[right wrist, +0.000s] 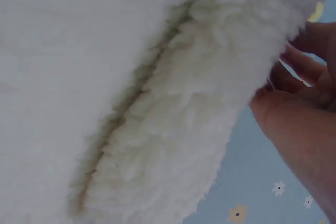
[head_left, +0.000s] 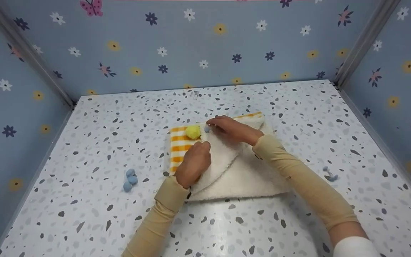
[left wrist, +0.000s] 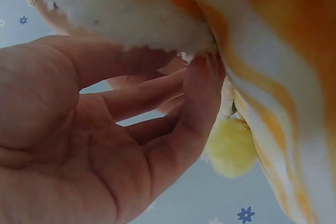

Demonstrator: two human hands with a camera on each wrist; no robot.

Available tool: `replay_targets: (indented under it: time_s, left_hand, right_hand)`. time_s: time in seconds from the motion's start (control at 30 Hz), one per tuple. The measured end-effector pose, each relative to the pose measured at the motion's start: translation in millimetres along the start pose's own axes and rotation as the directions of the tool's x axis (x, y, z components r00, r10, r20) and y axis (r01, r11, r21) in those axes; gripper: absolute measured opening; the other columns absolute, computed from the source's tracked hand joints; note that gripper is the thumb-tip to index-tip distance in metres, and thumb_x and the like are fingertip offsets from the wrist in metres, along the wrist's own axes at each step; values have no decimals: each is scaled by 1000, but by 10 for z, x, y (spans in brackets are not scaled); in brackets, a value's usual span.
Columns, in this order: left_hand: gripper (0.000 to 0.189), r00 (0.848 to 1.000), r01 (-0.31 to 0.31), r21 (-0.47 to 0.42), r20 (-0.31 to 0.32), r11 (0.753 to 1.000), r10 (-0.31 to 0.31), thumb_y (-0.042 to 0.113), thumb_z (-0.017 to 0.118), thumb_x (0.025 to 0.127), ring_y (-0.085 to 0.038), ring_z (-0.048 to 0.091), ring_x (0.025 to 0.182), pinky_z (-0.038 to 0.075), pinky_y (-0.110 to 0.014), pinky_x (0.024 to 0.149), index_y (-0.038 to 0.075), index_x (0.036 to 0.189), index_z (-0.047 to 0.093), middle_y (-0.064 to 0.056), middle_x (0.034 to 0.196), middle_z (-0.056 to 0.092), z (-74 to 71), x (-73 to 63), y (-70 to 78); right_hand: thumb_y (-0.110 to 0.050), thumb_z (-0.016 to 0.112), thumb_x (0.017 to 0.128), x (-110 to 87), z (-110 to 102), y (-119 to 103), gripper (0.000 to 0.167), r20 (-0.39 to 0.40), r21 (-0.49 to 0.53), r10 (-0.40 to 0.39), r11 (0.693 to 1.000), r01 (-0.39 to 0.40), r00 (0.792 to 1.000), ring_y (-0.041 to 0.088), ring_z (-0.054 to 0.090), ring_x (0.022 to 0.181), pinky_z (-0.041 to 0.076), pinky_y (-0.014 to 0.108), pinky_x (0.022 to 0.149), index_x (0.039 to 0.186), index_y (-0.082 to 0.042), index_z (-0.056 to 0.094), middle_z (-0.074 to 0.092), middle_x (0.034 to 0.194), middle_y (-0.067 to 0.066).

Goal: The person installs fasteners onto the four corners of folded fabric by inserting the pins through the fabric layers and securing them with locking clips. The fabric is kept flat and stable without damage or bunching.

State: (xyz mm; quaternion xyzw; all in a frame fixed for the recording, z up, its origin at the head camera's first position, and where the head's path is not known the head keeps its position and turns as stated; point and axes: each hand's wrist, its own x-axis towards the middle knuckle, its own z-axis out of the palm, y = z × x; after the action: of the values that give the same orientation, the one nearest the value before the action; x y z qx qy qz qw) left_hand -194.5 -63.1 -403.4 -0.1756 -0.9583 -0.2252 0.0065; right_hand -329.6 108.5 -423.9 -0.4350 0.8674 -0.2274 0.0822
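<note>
A cloth point(head_left: 248, 182) with cream fleece on one side and an orange-and-white check on the other lies folded over itself at mid-table. My left hand point(head_left: 195, 160) pinches the edge of its fleece flap between thumb and fingers, as the left wrist view shows close up. Farther up the same flap, my right hand point(head_left: 232, 128) holds the fleece edge point(right wrist: 231, 93). A fluffy yellow pom-pom point(head_left: 192, 132) sits on the checked part between the two hands. Beside my right fingertips is a small light-blue piece point(head_left: 207, 129).
On the speckled table, several rounded blue pieces point(head_left: 130, 180) lie in a cluster left of the cloth. A smaller item with blue ends point(head_left: 330, 174) lies to the right. Flower-patterned panels point(head_left: 205, 43) enclose the back and both sides.
</note>
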Motion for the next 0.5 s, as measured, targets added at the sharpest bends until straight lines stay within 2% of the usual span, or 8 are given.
replay_targets:
  time_s: [0.13,0.23,0.33,0.5]
  left_hand:
    - [10,1000,14,-17,17,1000,-14,-6,53,98,-40,57,82,46,-44,71,-6,88,56,-20,80,53,-6,9,6]
    - [11,1000,9,-33,16,999,-8,-6,53,99,-38,55,81,43,-41,68,-6,88,56,-17,78,51,-7,12,14]
    - [12,1000,-7,-30,-8,1000,7,-7,53,98,-39,56,80,44,-41,67,-6,87,57,-18,77,52,-3,10,23]
    - [13,997,4,62,-81,998,1,-8,57,96,-41,61,78,51,-48,67,-6,83,60,-21,78,57,14,12,42]
  right_hand:
    - [4,53,103,99,27,-27,23,-106,20,-6,1000,8,994,33,64,106,50,45,96,123,6,66,68,116,21]
    - [6,57,101,153,48,-51,17,-161,17,-9,1000,12,987,31,66,98,52,44,90,112,6,69,70,107,20]
    - [7,58,100,197,74,-74,14,-200,6,-20,1000,22,980,31,66,96,53,43,89,109,5,69,70,104,19]
    - [5,59,101,266,131,-98,13,-252,10,-42,999,46,967,31,65,97,52,42,90,109,4,68,69,105,19]
